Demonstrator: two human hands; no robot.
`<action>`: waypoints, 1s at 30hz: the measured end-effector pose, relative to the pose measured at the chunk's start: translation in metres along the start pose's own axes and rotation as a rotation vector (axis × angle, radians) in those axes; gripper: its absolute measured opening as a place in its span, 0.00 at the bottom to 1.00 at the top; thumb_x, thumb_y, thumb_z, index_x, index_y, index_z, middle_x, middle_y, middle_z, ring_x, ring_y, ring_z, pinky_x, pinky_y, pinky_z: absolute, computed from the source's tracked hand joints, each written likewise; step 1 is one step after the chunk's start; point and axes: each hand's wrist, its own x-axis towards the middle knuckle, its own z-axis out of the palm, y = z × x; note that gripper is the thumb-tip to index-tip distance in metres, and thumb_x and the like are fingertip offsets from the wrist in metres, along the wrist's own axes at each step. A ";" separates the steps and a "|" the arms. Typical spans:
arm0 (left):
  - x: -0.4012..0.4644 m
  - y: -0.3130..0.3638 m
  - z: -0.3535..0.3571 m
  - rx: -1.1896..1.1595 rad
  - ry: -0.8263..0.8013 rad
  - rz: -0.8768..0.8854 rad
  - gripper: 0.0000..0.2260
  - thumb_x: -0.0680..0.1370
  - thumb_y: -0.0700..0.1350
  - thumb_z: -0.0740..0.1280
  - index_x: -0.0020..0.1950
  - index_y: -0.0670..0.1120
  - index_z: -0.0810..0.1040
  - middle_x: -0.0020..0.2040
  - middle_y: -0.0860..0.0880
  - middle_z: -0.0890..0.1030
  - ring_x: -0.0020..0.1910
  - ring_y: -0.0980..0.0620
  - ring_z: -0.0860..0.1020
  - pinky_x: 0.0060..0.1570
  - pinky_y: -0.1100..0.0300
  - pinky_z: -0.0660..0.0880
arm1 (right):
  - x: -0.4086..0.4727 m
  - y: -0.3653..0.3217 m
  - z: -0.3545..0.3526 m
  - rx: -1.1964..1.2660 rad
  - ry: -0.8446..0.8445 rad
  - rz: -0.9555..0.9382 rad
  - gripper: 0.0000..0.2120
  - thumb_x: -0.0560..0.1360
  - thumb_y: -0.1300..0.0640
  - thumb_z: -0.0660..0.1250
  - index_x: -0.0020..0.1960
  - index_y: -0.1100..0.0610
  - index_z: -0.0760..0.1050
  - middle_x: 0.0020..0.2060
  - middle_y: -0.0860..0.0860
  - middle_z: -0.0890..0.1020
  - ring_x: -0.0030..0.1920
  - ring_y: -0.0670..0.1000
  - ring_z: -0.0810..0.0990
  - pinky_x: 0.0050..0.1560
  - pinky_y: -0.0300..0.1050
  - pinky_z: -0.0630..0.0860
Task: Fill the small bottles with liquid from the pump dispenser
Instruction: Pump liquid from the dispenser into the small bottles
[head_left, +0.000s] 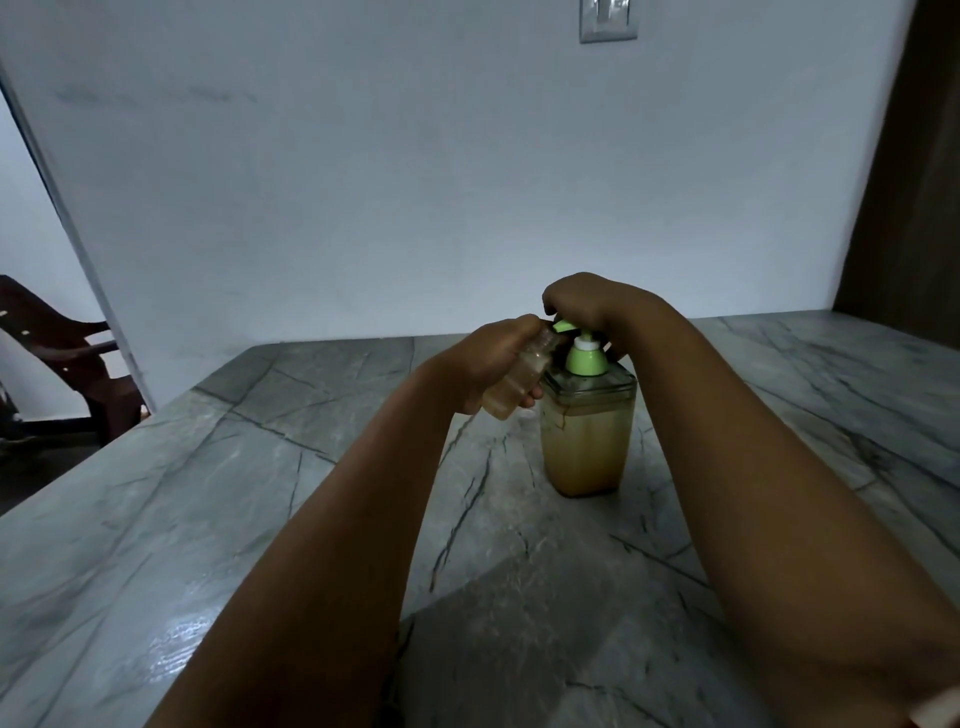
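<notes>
You were in the middle of a fill, not at the start or the end of one. Your left hand (488, 364) gripped a small bottle (517, 379), fingers curled round its body, and held it off the marble table (208, 493), tilted so its open neck pointed toward one o'clock and met the green spout (563, 327) of the pump dispenser (587, 431). The bottle hung just beside the dispenser, at its ten o'clock. Your right hand (592, 306) sat on top of the pump head, fingers curled down over it, pressing or about to press; which of the two could not be told. The dispenser stood upright on the table, with cloudy tan liquid up to well above half its height. The small bottle looked tan through its clear wall, so it probably held some liquid already, though its level was hard to read behind your fingers. No other small bottles or caps showed anywhere, so how many were filled or waiting could not be judged. A dark chair (62, 343) stood off at nine o'clock, beyond the table's edge.
</notes>
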 end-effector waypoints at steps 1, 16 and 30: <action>-0.001 0.001 0.001 -0.004 0.000 0.003 0.12 0.82 0.48 0.54 0.49 0.44 0.75 0.36 0.44 0.76 0.30 0.50 0.76 0.28 0.62 0.73 | 0.000 0.000 -0.002 0.043 0.008 0.010 0.08 0.79 0.66 0.52 0.41 0.61 0.63 0.47 0.70 0.76 0.34 0.53 0.64 0.38 0.44 0.67; -0.001 0.002 0.001 -0.019 -0.004 -0.002 0.13 0.82 0.47 0.54 0.50 0.42 0.75 0.33 0.47 0.77 0.27 0.52 0.76 0.26 0.63 0.73 | 0.008 0.003 0.004 0.007 0.009 -0.001 0.15 0.78 0.67 0.50 0.33 0.58 0.60 0.32 0.54 0.65 0.30 0.51 0.62 0.31 0.40 0.60; -0.001 0.002 0.000 -0.014 -0.003 -0.015 0.14 0.82 0.48 0.54 0.54 0.40 0.73 0.35 0.45 0.76 0.28 0.52 0.76 0.27 0.63 0.73 | 0.000 0.003 0.003 0.097 -0.005 0.047 0.15 0.77 0.64 0.54 0.32 0.59 0.66 0.28 0.53 0.71 0.26 0.50 0.67 0.29 0.37 0.63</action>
